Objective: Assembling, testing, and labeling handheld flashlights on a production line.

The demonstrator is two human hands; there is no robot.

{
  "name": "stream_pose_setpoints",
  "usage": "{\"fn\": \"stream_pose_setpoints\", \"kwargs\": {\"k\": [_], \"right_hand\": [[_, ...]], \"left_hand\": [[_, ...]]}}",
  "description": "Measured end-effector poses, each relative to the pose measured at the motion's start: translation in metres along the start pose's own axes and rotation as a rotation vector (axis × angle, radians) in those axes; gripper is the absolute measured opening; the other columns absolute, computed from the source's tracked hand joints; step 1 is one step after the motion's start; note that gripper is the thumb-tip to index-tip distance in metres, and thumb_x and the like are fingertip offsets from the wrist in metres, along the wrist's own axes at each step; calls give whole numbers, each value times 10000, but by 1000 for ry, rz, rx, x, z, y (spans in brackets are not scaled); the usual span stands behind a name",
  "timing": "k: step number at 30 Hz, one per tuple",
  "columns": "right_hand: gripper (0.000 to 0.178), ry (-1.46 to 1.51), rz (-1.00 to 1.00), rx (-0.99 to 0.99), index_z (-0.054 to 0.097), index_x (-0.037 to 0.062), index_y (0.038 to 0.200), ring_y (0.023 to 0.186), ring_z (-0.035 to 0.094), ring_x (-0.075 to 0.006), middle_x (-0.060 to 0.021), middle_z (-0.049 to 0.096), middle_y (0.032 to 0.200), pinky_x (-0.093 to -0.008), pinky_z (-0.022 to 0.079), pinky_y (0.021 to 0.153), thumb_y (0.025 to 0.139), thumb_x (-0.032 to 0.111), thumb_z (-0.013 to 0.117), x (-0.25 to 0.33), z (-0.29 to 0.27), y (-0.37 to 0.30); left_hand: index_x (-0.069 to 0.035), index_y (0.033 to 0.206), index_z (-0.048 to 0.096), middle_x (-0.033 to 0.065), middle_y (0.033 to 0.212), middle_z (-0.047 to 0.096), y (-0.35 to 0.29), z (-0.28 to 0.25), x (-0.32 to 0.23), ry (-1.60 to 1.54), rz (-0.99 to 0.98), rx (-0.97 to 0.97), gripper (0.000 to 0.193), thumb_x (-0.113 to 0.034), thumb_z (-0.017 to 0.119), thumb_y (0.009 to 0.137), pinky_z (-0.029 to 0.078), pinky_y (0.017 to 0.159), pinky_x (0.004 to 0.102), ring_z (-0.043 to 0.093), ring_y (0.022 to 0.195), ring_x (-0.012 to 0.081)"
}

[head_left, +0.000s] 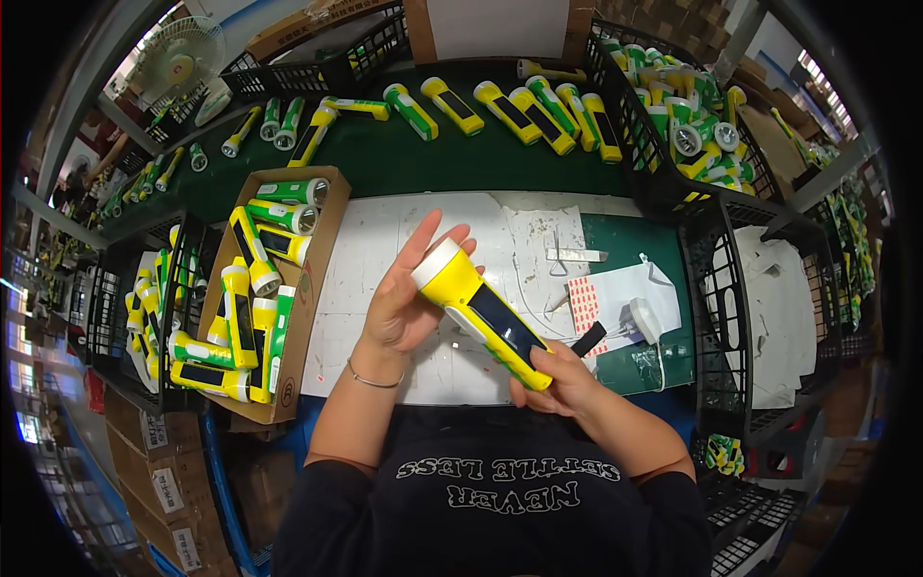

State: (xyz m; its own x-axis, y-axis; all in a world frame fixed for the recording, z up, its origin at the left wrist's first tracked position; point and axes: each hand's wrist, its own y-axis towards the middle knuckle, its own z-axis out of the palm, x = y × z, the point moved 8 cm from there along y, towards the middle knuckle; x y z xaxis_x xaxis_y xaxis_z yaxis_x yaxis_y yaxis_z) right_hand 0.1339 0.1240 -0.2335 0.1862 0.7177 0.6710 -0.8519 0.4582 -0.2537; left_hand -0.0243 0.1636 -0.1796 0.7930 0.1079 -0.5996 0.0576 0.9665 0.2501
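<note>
A yellow flashlight [499, 317] with a white head and a dark panel along its body is held slantwise above the white work surface [336, 288]. My right hand [562, 380] is closed around its tail end, thumb on top near the dark panel. My left hand [396, 298] is beside the white head, fingers stretched out and partly hidden behind it. Whether those fingers touch the head, I cannot tell. To the left, a cardboard box [322, 252] holds several yellow and green flashlights.
Several flashlights lie on the dark green cloth [385, 165] at the back. A black crate [646, 159] full of flashlights stands back right; another crate [716, 317] holds pale sheets. A red-patterned sheet [583, 303] and white plug adapter [646, 319] lie right of my hands.
</note>
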Motion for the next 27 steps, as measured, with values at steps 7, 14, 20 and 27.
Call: {"fn": "stream_pose_setpoints", "kwargs": {"k": [7,14,20,27], "right_hand": [[344,-499,-38,-155,537,29,1061,478,512,-79,-67,618,716,-201,391,444,840,271,644,3,0,0],[503,-1057,-335,-138,509,27,1088,777,613,-144,-88,634,871,-290,500,695,715,259,755,8,-4,13],[523,-1185,-909,-641,554,86,1066,804,643,-257,-104,644,932,-330,518,697,607,143,798,35,-45,11],[542,-1199,-1057,-571,505,58,1080,780,653,-252,-115,646,874,-316,524,657,642,158,808,39,-37,2]], "left_hand": [[-74,1323,394,78,1148,543,0,-17,9,-108,47,-53,661,-254,700,765,301,1081,438,515,1126,237],[-27,1313,371,143,1138,553,-13,24,23,337,-102,43,710,-115,723,702,383,999,343,532,1112,248],[33,1334,283,163,1181,466,-24,89,17,1189,344,118,821,-36,754,665,391,970,369,510,1108,264],[-22,1429,-34,167,1211,430,-23,98,27,548,71,227,819,-108,525,837,331,993,360,417,1162,229]]}}
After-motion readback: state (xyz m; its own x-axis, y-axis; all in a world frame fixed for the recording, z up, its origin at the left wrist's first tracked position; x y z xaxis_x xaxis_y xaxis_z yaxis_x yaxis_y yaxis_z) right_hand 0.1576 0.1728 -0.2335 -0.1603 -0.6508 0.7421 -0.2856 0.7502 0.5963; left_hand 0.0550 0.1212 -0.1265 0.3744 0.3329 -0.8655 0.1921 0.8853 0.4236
